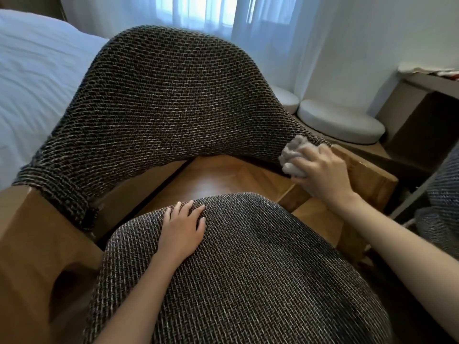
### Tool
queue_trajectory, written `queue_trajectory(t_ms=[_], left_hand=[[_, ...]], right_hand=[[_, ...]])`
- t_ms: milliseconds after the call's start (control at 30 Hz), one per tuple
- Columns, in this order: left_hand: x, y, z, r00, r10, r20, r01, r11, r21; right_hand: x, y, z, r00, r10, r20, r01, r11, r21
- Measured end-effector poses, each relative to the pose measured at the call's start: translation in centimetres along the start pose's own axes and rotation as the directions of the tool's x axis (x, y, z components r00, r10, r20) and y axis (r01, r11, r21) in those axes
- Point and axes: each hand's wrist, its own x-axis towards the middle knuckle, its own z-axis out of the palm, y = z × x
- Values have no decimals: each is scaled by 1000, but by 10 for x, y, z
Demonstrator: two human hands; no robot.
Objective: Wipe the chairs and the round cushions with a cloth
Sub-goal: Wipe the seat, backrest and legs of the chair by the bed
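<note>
Near: my left hand (182, 232) lies flat on the chair seat (248, 281), at its left far part. Its fingers (196, 211) are straight and slightly spread, holding nothing, and appear to brace the chair.

Middle, right: my right hand (320, 170) grips the cloth (291, 155), a grey wad. The fingers are curled round it, and the wad sticks out to their left. The cloth touches the lower right end of the backrest (161, 100), just where the fabric meets the wooden armrest (367, 175).

Relation noted: the backrest runs left to right across the view, and nearly all of its face lies to the left of and beyond the cloth. In my judgement the next stroke should travel leftward along that axis. The right hand is the nearer hand and already holds the cloth.

Far right: two round cushions (340, 122) sit side by side on a low ledge, well apart from both hands. I judge them not yet reached. Part of a second chair (442, 194) shows at the right edge.

Far left: a bed (29, 83).
</note>
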Motion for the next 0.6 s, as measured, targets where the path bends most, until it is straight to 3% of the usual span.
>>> queue_trajectory(t_ms=[67,233,400,600], left_hand=[[-2,1,0,1000,9,25,-10,1000,16],[-11,7,3,998,42,49,-44,998,36],[-13,12,-1,997,32,64,-34,999,29],[-17,20,-1,996,42,77,-44,999,21]], right_hand=[[-25,-20,11,998,-10,57,8,1000,29],[-47,-45,18,925,-62,376,43,997,58],[-30,-1,-22,997,-78,28,81,991,-110],[-50,14,-45,966,221,-136,-243,955,-169]])
